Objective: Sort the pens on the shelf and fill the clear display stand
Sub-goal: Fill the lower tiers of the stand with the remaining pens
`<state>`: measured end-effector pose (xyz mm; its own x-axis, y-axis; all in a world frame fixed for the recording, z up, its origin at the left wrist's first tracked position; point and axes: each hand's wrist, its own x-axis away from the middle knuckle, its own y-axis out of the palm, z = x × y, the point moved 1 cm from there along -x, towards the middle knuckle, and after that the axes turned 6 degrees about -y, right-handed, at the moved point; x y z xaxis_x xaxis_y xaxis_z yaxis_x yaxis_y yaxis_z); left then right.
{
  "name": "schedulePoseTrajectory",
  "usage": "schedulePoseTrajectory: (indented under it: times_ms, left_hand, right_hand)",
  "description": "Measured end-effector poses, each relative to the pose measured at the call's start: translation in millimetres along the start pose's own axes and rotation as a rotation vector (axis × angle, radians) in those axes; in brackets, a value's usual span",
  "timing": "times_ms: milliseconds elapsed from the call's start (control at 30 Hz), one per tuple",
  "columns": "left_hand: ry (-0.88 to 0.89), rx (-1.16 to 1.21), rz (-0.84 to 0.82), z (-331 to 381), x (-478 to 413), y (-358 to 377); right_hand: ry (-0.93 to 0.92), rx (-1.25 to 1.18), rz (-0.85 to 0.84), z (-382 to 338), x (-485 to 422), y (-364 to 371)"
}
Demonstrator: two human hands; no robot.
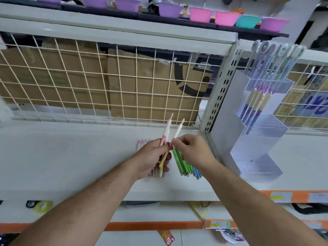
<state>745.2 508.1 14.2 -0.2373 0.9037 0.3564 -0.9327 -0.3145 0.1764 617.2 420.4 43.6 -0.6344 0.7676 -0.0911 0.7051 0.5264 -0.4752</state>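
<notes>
Your left hand is curled around a pink-and-white pen, gripping it low on the barrel so that the capped end points up and away from you. A yellowish end pokes out below your fingers. It may belong to another pen in the same grip, but the blur makes that hard to tell.

Your right hand sits just beside the left and pinches a second pink-and-white pen at its lower end between thumb and fingertips. This pen leans right, and the two pens spread apart in a narrow V over the white shelf.

Below your hands, a row of green pens lies flat on the shelf. A few blue pens lie right beside it, partly under your right wrist. The tops of some pink pens show past your left knuckles.

The clear display stand is to your right on the next shelf section, near the slotted upright. It holds round-topped pens in its highest tier and purple-and-cream pens in the tier below.

Behind the shelf, a wire grid fronts some cardboard boxes. Coloured plastic bowls line the ledge above.
</notes>
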Motion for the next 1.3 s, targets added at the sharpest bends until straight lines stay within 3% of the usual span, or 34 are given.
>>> schedulePoseTrajectory:
  times_ms: [333,633,1067,1300]
  left_hand:
    - [0.034,-0.096,-0.057,1.3,-24.7,95.5]
    - [0.051,-0.052,-0.037,-5.4,-44.9,189.3]
    - [0.157,-0.075,0.09,-6.1,-77.6,275.2]
    - [0.151,0.01,0.229,-8.0,-95.5,275.2]
  right_hand:
    - [-0.006,-0.074,0.073,39.9,7.3,-85.9]
    - [-0.055,-0.096,-0.027,77.1,9.6,-168.2]
    - [-0.146,-0.043,-0.021,98.3,7.7,-254.5]
    - [-0.182,-0.163,0.137,72.7,-31.9,-294.6]
